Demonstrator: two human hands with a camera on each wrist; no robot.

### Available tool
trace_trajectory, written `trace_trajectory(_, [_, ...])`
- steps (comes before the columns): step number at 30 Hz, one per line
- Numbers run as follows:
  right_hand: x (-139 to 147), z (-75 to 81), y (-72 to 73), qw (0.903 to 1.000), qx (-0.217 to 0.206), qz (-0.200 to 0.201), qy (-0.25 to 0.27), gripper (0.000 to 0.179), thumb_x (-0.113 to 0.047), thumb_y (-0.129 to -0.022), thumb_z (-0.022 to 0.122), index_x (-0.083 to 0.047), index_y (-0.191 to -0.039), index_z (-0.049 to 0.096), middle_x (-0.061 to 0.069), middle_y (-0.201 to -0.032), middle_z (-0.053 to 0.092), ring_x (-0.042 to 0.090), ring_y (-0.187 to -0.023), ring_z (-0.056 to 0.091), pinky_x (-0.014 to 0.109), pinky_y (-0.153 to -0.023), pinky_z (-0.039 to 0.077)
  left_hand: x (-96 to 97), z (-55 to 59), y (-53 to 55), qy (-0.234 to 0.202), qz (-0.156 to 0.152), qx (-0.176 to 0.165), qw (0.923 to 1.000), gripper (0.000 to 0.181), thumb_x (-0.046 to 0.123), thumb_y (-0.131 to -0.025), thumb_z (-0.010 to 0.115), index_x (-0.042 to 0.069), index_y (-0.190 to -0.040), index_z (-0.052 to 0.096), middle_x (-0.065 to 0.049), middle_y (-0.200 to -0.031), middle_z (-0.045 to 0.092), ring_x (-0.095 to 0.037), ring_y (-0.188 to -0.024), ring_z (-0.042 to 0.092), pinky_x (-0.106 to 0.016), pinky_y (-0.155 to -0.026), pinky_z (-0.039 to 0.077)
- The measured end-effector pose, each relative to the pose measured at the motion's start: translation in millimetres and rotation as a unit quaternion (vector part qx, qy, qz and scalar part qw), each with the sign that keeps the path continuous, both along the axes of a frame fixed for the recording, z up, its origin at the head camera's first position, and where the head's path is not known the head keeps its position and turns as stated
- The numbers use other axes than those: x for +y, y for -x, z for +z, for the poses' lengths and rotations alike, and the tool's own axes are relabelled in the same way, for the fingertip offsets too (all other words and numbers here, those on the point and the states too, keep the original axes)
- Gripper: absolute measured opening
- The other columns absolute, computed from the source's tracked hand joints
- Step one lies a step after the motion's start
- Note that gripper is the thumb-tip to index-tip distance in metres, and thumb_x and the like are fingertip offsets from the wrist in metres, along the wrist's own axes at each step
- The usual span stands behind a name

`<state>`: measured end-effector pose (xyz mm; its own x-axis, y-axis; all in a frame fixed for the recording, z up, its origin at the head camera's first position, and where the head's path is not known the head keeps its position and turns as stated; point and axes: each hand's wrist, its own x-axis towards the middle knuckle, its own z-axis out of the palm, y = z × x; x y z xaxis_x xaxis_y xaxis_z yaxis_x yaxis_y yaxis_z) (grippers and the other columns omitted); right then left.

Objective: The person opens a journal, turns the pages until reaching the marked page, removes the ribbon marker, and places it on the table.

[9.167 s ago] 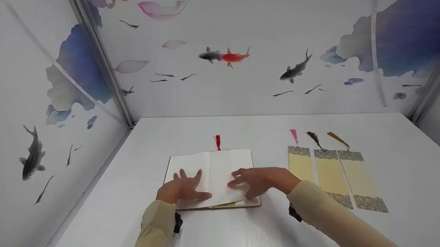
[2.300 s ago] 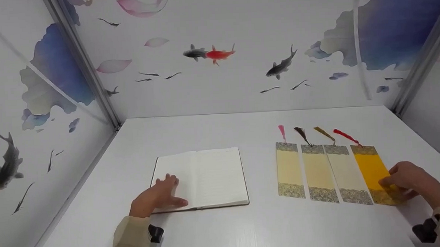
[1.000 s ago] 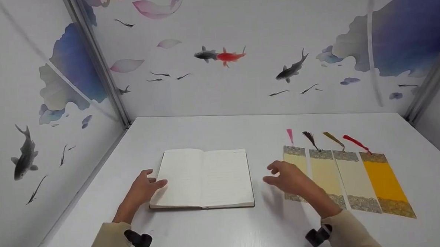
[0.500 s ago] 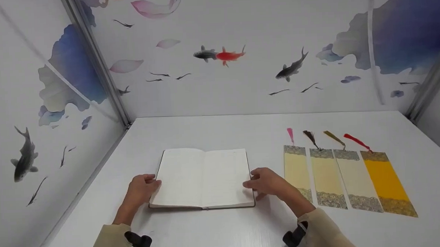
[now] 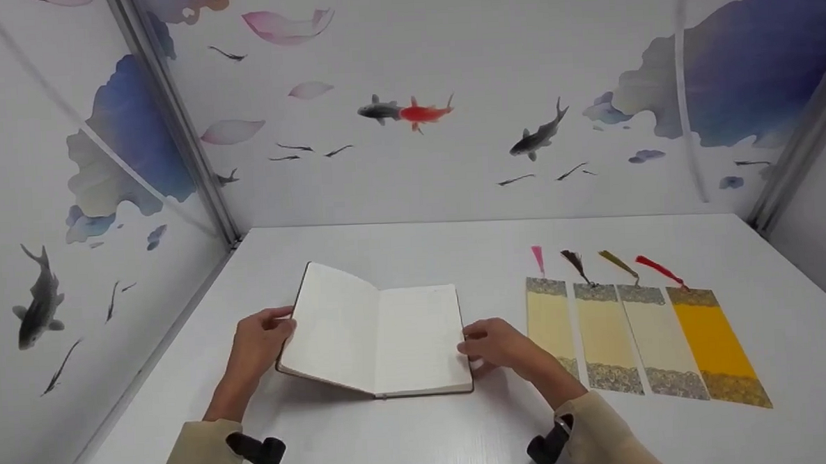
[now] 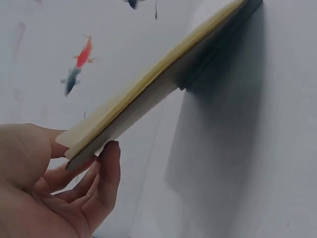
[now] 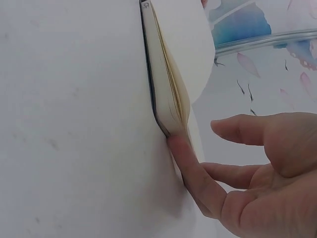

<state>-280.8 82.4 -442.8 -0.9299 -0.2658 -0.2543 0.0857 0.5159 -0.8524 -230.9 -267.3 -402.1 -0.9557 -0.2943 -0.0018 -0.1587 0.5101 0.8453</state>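
Note:
An open notebook (image 5: 418, 343) with pale pages lies on the table, its left half tilted up off the surface. My left hand (image 5: 259, 343) pinches that raised left edge, thumb over the pages and fingers beneath the cover, as the left wrist view shows from below. At the opposite edge is my right hand (image 5: 498, 341). In the right wrist view its fingers (image 7: 190, 163) touch the notebook's side, while the thumb stands apart above the pages.
Right of the notebook, several tasselled bookmarks lie in a row, among them an orange one (image 5: 710, 330) with a red tassel (image 5: 659, 270). The white table (image 5: 422, 441) ends at painted panels (image 5: 313, 187) behind and at the sides.
The orange bookmark, earlier under the notebook's pages, was laid at the row's right end. Both hands then came to the notebook's sides, and its left half has tilted up.

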Motion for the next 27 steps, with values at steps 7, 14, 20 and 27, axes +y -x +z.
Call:
trace_trajectory(7, [3.2, -1.7, 4.2, 0.9995, -0.016, -0.006, 0.027, 0.041, -0.01, -0.097, 0.062, 0.006, -0.134, 0.058, 0.016, -0.119, 0.071, 0.024, -0.102, 0.072, 0.039, -0.084, 0.061, 18.3, 11.5, -1.2, -0.067, -0.022, 0.04, 0.9967, 0.038, 0.022, -0.103, 0.055, 0.009, -0.139, 0.059, -0.018, -0.126, 0.066, -0.018, -0.097, 0.064, -0.023, -0.073, 0.051])
trace_trajectory(14, [8.6, 0.5, 6.3, 0.998, -0.035, -0.005, 0.053, 0.042, -0.019, -0.101, 0.058, 0.004, -0.136, 0.057, 0.017, -0.124, 0.069, 0.026, -0.104, 0.073, 0.039, -0.083, 0.061, 37.5, 10.2, 0.9, -0.157, -0.113, 0.087, 0.9773, 0.04, 0.037, -0.107, 0.047, 0.015, -0.137, 0.062, -0.014, -0.128, 0.067, -0.022, -0.103, 0.07, -0.033, -0.072, 0.062])
trace_trajectory(20, [19.4, 6.0, 8.8, 0.9915, -0.065, 0.01, 0.113, 0.059, -0.039, -0.105, 0.05, 0.005, -0.145, 0.046, 0.023, -0.133, 0.063, 0.03, -0.112, 0.07, 0.04, -0.085, 0.061, 57.4, -1.3, 5.5, -0.163, -0.172, 0.081, 0.9681, 0.048, 0.042, -0.109, 0.037, 0.018, -0.148, 0.051, -0.016, -0.14, 0.06, -0.031, -0.123, 0.063, -0.042, -0.091, 0.059])
trace_trajectory(27, [30.9, 10.0, 10.1, 0.9756, -0.103, 0.029, 0.192, 0.072, -0.051, -0.107, 0.035, 0.007, -0.149, 0.037, 0.029, -0.138, 0.056, 0.033, -0.114, 0.068, 0.041, -0.088, 0.06, 88.8, -21.9, 10.6, -0.04, -0.272, 0.027, 0.961, 0.059, 0.045, -0.108, 0.039, 0.013, -0.157, 0.033, -0.02, -0.161, 0.034, -0.042, -0.147, 0.036, -0.058, -0.115, 0.036])
